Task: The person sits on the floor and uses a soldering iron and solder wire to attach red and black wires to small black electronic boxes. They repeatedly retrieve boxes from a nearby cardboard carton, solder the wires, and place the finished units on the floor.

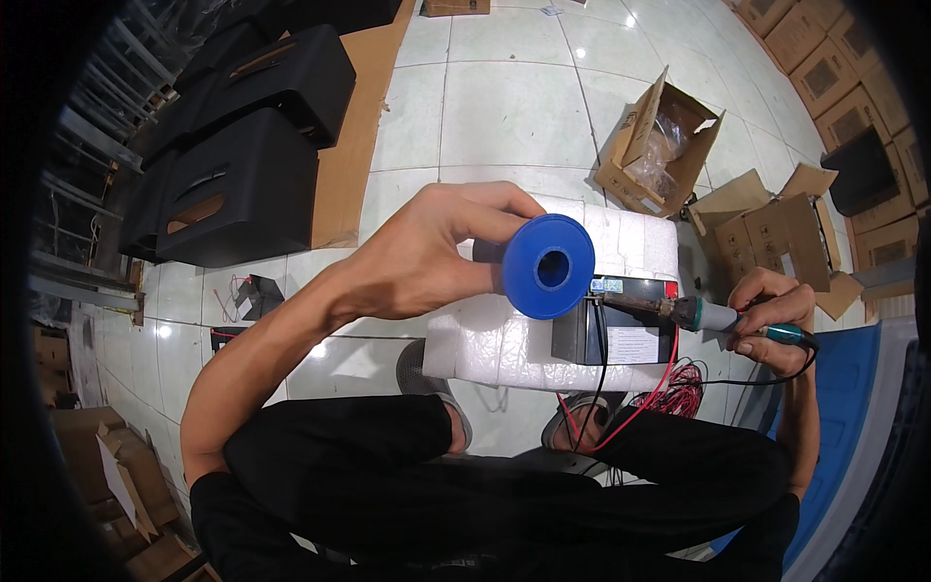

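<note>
My left hand [427, 254] is closed round a blue solder spool [524, 276], its round flange turned up. The spool is over the left part of a dark grey battery [580, 337] with a white label, which lies on a white foam block [464, 341]. In my right hand [784, 320] is a soldering iron [716, 317] with a grey and green handle. Its tip points left over the battery's top edge, close to the spool; I cannot tell whether it touches a terminal. A black wire [603, 354] and a red wire [669, 369] run down from the battery.
A bundle of red and black wires [674, 390] lies by my right foot. Open cardboard boxes [621, 175] stand ahead on the right. Large black casings [247, 199] rest on cardboard at the left. Another small battery [260, 296] is on the tiled floor.
</note>
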### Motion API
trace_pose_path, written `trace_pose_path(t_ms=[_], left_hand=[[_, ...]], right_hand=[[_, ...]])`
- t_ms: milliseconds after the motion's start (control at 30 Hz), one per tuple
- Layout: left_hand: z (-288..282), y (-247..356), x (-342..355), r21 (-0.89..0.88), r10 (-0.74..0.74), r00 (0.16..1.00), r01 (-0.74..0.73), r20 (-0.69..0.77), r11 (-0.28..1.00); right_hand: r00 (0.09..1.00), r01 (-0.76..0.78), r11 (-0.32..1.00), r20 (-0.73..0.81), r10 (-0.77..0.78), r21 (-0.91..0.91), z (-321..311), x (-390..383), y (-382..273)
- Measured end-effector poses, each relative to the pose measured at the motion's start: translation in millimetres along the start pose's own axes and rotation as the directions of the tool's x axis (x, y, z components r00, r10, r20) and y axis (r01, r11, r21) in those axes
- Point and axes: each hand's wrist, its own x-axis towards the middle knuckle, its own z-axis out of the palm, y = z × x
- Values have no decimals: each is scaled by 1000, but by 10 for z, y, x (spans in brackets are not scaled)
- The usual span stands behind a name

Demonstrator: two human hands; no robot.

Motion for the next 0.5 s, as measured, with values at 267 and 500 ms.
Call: trace_pose_path(t_ms=[267, 500], left_hand=[[-39, 40, -5, 6, -29, 999, 30, -23, 1000], [-164, 28, -15, -30, -27, 994, 24, -106, 999]], right_hand=[[1000, -2, 1000, -16, 2, 7, 9, 0, 11], [999, -39, 999, -16, 40, 19, 12, -4, -5]])
